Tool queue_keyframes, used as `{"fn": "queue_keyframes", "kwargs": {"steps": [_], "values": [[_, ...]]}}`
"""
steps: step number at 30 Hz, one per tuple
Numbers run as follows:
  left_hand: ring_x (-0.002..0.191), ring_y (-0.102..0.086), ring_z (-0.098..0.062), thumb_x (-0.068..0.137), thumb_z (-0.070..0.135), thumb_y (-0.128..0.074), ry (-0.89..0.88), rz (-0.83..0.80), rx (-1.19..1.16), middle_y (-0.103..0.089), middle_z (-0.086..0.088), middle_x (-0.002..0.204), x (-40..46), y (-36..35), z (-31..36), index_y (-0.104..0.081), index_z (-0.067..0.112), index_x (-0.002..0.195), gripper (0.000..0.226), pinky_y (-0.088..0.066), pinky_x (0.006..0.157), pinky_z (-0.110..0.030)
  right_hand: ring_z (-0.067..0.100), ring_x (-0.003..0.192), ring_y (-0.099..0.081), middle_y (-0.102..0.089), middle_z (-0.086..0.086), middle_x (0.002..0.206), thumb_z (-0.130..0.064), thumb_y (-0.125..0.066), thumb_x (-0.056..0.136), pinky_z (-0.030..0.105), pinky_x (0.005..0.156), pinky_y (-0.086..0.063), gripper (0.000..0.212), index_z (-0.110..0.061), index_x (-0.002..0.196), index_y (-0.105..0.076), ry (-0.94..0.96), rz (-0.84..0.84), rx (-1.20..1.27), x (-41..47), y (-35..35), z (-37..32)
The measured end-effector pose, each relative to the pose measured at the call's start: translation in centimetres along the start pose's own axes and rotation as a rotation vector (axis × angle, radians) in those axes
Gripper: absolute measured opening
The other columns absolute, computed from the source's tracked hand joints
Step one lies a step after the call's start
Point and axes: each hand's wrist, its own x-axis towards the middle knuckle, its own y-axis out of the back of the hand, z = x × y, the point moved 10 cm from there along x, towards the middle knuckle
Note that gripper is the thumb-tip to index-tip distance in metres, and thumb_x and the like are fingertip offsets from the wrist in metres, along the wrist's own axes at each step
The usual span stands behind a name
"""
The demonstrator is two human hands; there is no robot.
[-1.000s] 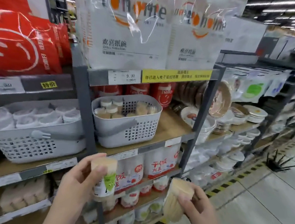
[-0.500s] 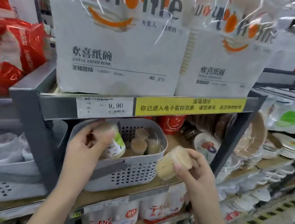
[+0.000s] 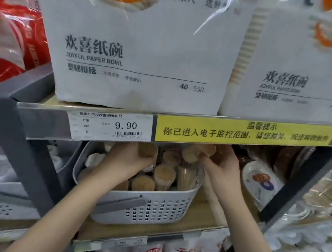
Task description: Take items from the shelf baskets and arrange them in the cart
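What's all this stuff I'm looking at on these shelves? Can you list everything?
Paper bowl packs: two, white, top shelf.
Red packs: red, top left; count unclear.
Price tag: one, white, shelf edge.
Notice strip: one, yellow, right of the tag.
Basket: one, grey, middle shelf.
Toothpick tubs: several, tan, inside the basket.
Plates: wrapped, right of the basket.
Left hand: grips a tub in the basket.
Right hand: holds a tub over the basket.

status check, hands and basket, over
Left hand grips a tub; right hand grips another, both over basket. Shelf edge close above.
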Motion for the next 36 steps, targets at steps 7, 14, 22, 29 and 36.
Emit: {"fn": "queue_keyframes", "kwargs": {"steps": [7,14,22,29,36], "values": [[0.083,-0.055,-0.004,0.076,0.017,-0.069,0.033,-0.147,0.028,-0.065,0.004,0.092,0.4,-2.6,-1.3,-0.065,0.014,0.093,0.018,-0.041,0.070,-0.013,-0.006,0.089,-0.060,-0.065,-0.023,0.088,-0.005,-0.078,0.073,0.010,0.078,-0.046,0.035,-0.033,0.086,-0.060,-0.006,-0.185,-0.107,4.0,-3.8,0.8],[0.090,-0.052,0.002,0.081,0.021,-0.070,0.084,-0.178,0.027,-0.056,0.019,0.096,0.2,-3.3,-2.5,-0.061,0.025,0.109,0.030,-0.035,0.069,-0.012,-0.019,0.080,-0.051,-0.054,-0.029,0.089,-0.021,-0.074,0.081,0.000,0.067,-0.038,0.029,-0.041,0.084,-0.054,-0.009,-0.485,-0.232,5.2,-9.0,2.0],[0.107,-0.054,-0.011,0.085,0.021,-0.065,0.108,-0.144,0.054,-0.061,0.001,0.120,0.1,-3.3,-3.1,-0.055,0.018,0.126,0.042,-0.041,0.085,-0.020,0.017,0.120,-0.051,-0.058,0.001,0.129,-0.031,-0.066,0.084,0.035,0.099,-0.043,0.048,-0.020,0.129,-0.053,0.042,-0.736,-0.604,4.2,-13.1,4.4],[0.107,-0.056,-0.010,0.089,0.018,-0.059,0.069,-0.089,0.031,-0.063,0.003,0.118,0.1,-2.8,-2.8,-0.057,0.016,0.122,0.033,-0.043,0.090,-0.023,0.014,0.117,-0.053,-0.059,0.000,0.130,-0.031,-0.059,0.089,0.030,0.100,-0.042,0.044,-0.020,0.132,-0.054,0.036,-0.741,-0.582,4.1,-13.0,4.5],[0.113,-0.057,-0.012,0.091,0.019,-0.059,0.033,-0.056,-0.008,-0.062,0.000,0.122,-0.3,-1.6,-2.1,-0.058,0.012,0.121,0.031,-0.043,0.101,-0.032,0.006,0.102,-0.052,-0.059,-0.004,0.114,-0.020,-0.055,0.094,0.013,0.081,-0.040,0.029,-0.018,0.123,-0.056,0.123,-0.596,-0.492,3.9,-10.4,1.8]]}}
